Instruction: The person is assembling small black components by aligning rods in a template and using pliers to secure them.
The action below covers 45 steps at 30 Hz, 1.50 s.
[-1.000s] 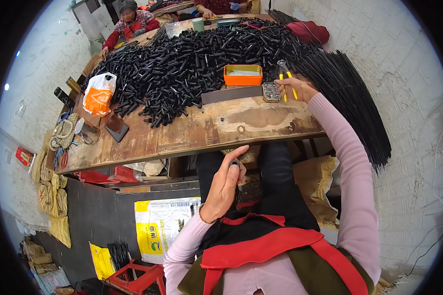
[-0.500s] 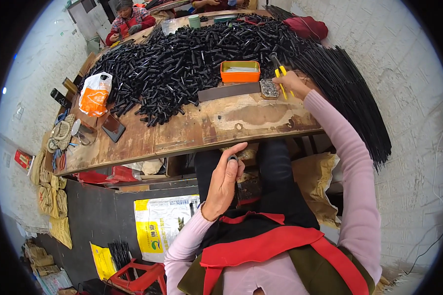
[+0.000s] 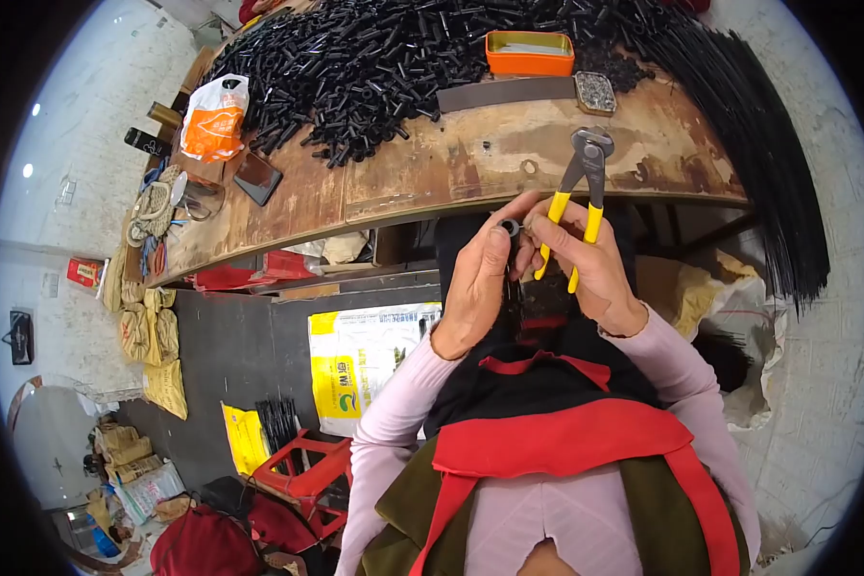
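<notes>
Left hand (image 3: 475, 288), thumb pressed toward the fingers, grasps a short black tube (image 3: 510, 228) just in front of the wooden table (image 3: 384, 187), near the middle of its front edge; beyond the table's left end a red box (image 3: 85, 272) bears pale print, too small to read; on the table's left part a white carrier bag (image 3: 214, 125) carries a broad orange patch with lettering, creased and blurred; a dark phone (image 3: 257, 179) lies nearer the table's front edge; on the floor below the table, a white and yellow sack (image 3: 372, 374) shows a green emblem, dark characters and smaller blue print; the tube, before the table, presents a round end, a greyish rim about a dark hole, black like the pieces in the heap (image 3: 384, 72) toward the table's back; an open orange tin (image 3: 530, 63) stands on the table's right half; right hand (image 3: 590, 264), in front of the table, is closed around pliers (image 3: 596, 182) with parted yellow handles, their metal head seen against the table top; its fingertips are at the tube, though contact is too small to tell; a small box (image 3: 595, 94) of metal bits sits toward the table's right; thin black rods (image 3: 758, 144) reach past the table's right end.
</notes>
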Tool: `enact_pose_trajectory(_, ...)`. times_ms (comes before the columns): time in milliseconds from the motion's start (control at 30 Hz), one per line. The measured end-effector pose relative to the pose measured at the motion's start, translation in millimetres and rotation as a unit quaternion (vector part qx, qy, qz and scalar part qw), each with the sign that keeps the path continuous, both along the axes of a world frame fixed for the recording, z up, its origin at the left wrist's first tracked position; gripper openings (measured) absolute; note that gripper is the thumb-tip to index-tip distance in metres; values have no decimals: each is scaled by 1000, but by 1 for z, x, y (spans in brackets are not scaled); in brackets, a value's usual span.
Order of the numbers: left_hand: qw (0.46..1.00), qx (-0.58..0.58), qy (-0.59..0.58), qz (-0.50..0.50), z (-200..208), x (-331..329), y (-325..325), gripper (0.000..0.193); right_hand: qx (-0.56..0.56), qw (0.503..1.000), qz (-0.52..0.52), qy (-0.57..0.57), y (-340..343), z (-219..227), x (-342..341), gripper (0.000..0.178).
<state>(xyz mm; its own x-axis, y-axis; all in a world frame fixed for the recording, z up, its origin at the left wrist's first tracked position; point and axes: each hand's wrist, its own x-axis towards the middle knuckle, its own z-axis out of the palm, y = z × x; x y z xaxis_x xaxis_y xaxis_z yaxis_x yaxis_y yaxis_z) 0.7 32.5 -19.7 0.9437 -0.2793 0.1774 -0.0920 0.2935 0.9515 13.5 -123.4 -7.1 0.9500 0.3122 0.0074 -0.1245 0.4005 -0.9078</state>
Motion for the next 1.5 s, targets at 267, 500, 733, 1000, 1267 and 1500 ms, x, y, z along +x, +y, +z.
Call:
enact_pose_trajectory(267,1000,11,-9,-27,4,-5,6,65,16,999,22,30,3,8,-6,21)
enact_pose_trajectory(500,999,19,-12,-35,7,-5,8,66,4,999,14,31,5,9,-7,22)
enact_pose_trajectory(733,999,-5,-5,-39,4,-3,9,64,2,1000,1,24,5,3,-9,22)
enact_pose_trajectory(1000,999,-10,-3,-45,3,-3,10,63,-21,1000,-14,-9,8,2,-11,18)
enact_pose_trajectory(1267,990,-91,24,-107,-1,9,16,65,-217,928,-137,-272,-1,9,12,17)
enact_pose_trajectory(1500,997,-41,-8,-65,-6,14,18,54,-426,885,186,-16,-52,69,-16,18)
